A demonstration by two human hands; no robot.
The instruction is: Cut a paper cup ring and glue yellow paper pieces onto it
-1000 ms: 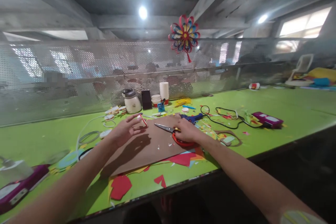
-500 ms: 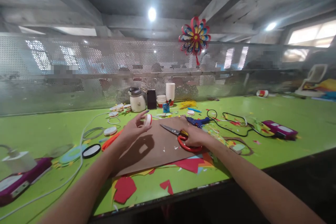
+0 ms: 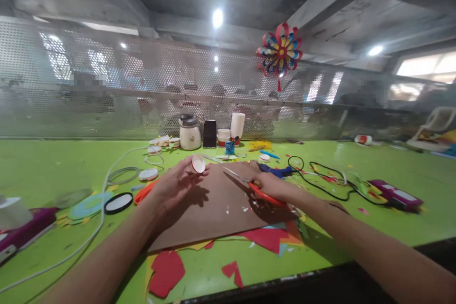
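My left hand (image 3: 180,180) is closed on a small cut-down paper cup base (image 3: 198,164), white inside with a red edge, its hollow side turned toward me. My right hand (image 3: 269,187) grips orange-red handled scissors (image 3: 261,194), whose blades point left toward the cup base without touching it. Both hands are over a brown cardboard sheet (image 3: 210,213) scattered with small white scraps. Just behind my right hand lies a blue glue gun (image 3: 276,171). Beside my left forearm are an orange object (image 3: 144,193) and a round black-rimmed disc (image 3: 118,203).
At the back stand a white jug (image 3: 190,135), a phone (image 3: 210,134) and stacked paper cups (image 3: 237,126). Purple power strips (image 3: 395,194) lie on both sides, with cables across the green table (image 3: 117,242). Red paper scraps (image 3: 166,273) lie near the front edge.
My left hand has turned the cup base, so its hollow inside now faces me. The scissors are tilted flatter and lie a little further right in view. The camera view has shifted slightly.
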